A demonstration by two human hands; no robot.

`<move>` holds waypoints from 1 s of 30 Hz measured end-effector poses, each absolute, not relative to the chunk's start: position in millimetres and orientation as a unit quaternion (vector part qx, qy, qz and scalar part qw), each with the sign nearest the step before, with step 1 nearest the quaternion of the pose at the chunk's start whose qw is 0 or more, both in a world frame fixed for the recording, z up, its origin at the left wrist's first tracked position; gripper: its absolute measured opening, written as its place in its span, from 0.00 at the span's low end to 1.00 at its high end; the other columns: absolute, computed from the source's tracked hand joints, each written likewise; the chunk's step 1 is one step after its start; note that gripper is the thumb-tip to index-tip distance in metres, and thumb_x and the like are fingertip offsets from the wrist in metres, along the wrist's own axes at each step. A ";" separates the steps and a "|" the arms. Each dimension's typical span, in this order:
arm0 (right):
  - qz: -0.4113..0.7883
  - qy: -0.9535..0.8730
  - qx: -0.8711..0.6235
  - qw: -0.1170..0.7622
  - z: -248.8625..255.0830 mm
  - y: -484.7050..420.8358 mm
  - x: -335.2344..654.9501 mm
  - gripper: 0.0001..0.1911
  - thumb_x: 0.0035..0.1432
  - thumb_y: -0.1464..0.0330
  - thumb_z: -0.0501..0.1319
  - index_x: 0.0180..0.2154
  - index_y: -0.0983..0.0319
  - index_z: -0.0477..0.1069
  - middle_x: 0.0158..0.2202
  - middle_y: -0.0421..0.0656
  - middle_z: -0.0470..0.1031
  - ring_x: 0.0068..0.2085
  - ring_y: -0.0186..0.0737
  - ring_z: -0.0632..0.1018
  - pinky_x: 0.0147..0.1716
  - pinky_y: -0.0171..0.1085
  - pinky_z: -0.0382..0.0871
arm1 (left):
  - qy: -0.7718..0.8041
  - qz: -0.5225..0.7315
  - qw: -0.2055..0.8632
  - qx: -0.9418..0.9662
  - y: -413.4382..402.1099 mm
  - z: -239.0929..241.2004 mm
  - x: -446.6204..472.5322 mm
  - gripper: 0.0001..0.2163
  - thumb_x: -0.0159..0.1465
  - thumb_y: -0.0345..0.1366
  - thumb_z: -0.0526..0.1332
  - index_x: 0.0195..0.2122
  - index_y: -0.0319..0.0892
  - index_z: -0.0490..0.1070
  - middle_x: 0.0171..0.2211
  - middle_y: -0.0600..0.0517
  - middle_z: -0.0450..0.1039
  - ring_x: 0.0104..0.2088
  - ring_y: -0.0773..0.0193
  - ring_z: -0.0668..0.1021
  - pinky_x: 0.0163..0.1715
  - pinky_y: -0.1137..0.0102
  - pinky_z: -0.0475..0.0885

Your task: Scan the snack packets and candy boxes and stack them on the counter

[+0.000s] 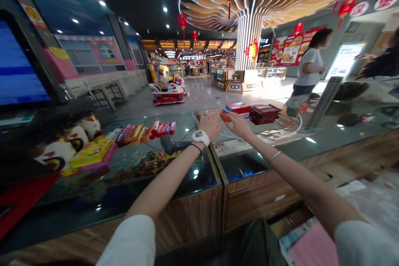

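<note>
Both my arms stretch over a glass counter. My right hand [238, 124] closes its fingers on a small orange packet [225, 116] near the counter's far edge. Just left of that packet, my left hand [211, 124] is held palm down with its fingers apart; whether it touches the packet I cannot tell. A white watch [201, 137] is on the left wrist. Behind the right hand lies a red and blue box [238, 108], and to its right a stack of dark red packets [265, 114]. The orange packet is partly hidden by the fingers.
Left of my left forearm sit a dark handheld scanner [169, 144], a row of small colourful candy packs [141, 133] and a yellow box [92, 151]. A screen [21, 66] stands at far left. Beyond the counter a person in a white shirt [311, 66] is at right.
</note>
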State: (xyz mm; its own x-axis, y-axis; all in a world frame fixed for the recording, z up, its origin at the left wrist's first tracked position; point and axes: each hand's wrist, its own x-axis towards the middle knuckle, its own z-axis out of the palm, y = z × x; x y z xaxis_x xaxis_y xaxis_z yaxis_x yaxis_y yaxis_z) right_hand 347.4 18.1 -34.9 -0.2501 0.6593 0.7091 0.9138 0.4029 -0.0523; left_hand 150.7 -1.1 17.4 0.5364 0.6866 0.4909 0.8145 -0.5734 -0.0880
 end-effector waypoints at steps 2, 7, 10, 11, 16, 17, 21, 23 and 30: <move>-0.181 -0.786 -0.474 0.352 -26.5 19.4 320.3 0.24 0.64 0.66 0.56 0.60 0.62 0.67 0.64 0.51 0.68 0.62 0.51 0.70 0.61 0.52 0.64 | -0.443 -0.207 0.172 -0.855 -9.3 23.6 123.7 0.24 0.72 0.43 0.47 0.67 0.43 0.59 0.70 0.48 0.55 0.70 0.50 0.56 0.70 0.46 0.42; -0.142 -0.819 -0.410 0.374 -17.4 27.2 253.4 0.25 0.64 0.67 0.56 0.62 0.60 0.65 0.65 0.48 0.66 0.63 0.48 0.69 0.63 0.52 0.62 | -0.489 -0.220 0.185 -0.824 -20.2 30.2 57.3 0.24 0.72 0.42 0.47 0.66 0.40 0.61 0.69 0.47 0.57 0.70 0.49 0.58 0.70 0.45 0.43; -0.120 -0.840 -0.380 0.369 -17.7 36.3 218.7 0.26 0.64 0.68 0.57 0.63 0.60 0.64 0.66 0.48 0.65 0.63 0.49 0.69 0.63 0.52 0.62 | -0.516 -0.238 0.180 -0.803 -17.7 29.7 18.7 0.24 0.71 0.42 0.47 0.65 0.41 0.62 0.68 0.47 0.59 0.69 0.49 0.59 0.69 0.44 0.44; -0.112 -0.847 -0.369 0.366 -18.1 39.9 208.3 0.26 0.63 0.68 0.57 0.63 0.60 0.64 0.66 0.49 0.65 0.63 0.49 0.69 0.63 0.52 0.62 | -0.523 -0.244 0.175 -0.797 -15.0 28.9 5.7 0.23 0.71 0.42 0.47 0.64 0.41 0.63 0.68 0.46 0.60 0.69 0.49 0.60 0.69 0.44 0.44; -0.060 -0.886 -0.321 0.329 -18.7 59.2 163.7 0.30 0.62 0.71 0.55 0.66 0.59 0.60 0.68 0.48 0.60 0.66 0.46 0.66 0.64 0.51 0.61 | -0.583 -0.286 0.154 -0.744 8.3 16.7 -54.4 0.20 0.69 0.38 0.50 0.60 0.43 0.68 0.64 0.45 0.65 0.65 0.50 0.66 0.68 0.44 0.50; -0.051 -0.893 -0.315 0.318 -18.5 63.3 155.4 0.31 0.62 0.72 0.55 0.66 0.59 0.59 0.69 0.48 0.59 0.66 0.46 0.65 0.65 0.51 0.60 | -0.596 -0.288 0.154 -0.734 13.1 12.3 -63.5 0.20 0.68 0.37 0.51 0.59 0.43 0.68 0.64 0.44 0.66 0.64 0.50 0.68 0.68 0.44 0.50; -0.033 -0.910 -0.303 0.281 -18.6 81.8 121.6 0.33 0.60 0.73 0.55 0.67 0.60 0.58 0.69 0.48 0.59 0.67 0.46 0.64 0.66 0.51 0.59 | -0.622 -0.273 0.158 -0.717 26.8 -9.2 -85.8 0.19 0.67 0.36 0.53 0.59 0.44 0.69 0.61 0.43 0.69 0.62 0.51 0.70 0.67 0.47 0.53; -0.032 -0.915 -0.303 0.264 -19.0 91.8 105.3 0.34 0.60 0.74 0.55 0.67 0.59 0.58 0.69 0.48 0.59 0.67 0.46 0.65 0.65 0.51 0.60 | -0.635 -0.258 0.155 -0.712 31.0 -19.2 -91.0 0.20 0.67 0.37 0.55 0.59 0.44 0.68 0.60 0.43 0.70 0.61 0.52 0.70 0.68 0.48 0.51; -0.040 -0.931 -0.303 0.201 -21.0 121.9 66.5 0.35 0.57 0.77 0.57 0.66 0.63 0.60 0.68 0.49 0.60 0.66 0.47 0.65 0.64 0.47 0.61 | -0.651 -0.222 0.157 -0.709 43.3 -39.7 -103.5 0.19 0.67 0.42 0.58 0.58 0.44 0.68 0.56 0.44 0.74 0.59 0.52 0.72 0.68 0.52 0.51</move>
State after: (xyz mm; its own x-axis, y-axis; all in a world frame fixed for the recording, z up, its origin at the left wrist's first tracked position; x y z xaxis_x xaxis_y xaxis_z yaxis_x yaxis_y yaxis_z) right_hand 66.5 121.9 -21.0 -0.7361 0.5470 0.3986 0.5796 0.8136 -0.0462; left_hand -103.5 43.3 -39.7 0.0542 0.8531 0.5189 0.9924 -0.1034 0.0662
